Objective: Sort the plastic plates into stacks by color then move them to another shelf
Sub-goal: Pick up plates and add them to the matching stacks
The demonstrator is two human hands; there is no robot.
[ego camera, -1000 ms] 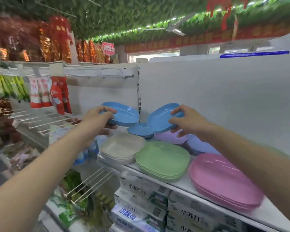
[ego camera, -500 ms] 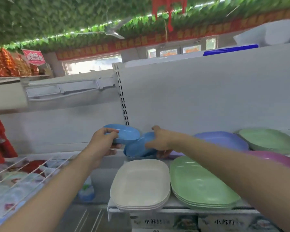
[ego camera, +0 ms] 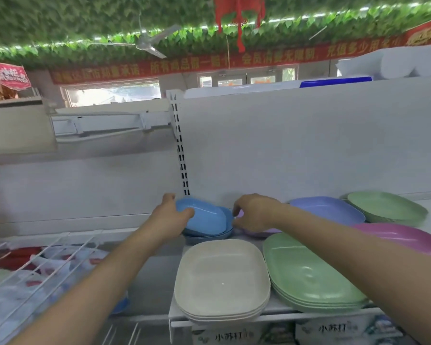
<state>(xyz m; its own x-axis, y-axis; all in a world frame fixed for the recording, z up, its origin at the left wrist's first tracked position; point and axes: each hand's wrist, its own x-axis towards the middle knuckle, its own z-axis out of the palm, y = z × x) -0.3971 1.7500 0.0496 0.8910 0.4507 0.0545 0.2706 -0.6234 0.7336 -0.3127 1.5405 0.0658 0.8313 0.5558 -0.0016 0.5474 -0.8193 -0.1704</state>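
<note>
Plates spread along your shelf (ego camera: 224,319)

Nearest stack (ego camera: 222,280) at 6 o'clock; another stack (ego camera: 306,275) just right; hand-held plate (ego camera: 204,217) behind at 12.

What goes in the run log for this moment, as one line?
stage: stacking blue | left hand: holds blue plate on blue stack | right hand: empty beside it | stacks: cream, green

A white metal shelf (ego camera: 279,310) carries stacks of plastic plates: cream (ego camera: 222,280) near left, green (ego camera: 306,272) beside it, blue (ego camera: 207,226) far left, purple (ego camera: 326,210), green (ego camera: 386,207) far right, pink (ego camera: 403,236) at right.
</note>
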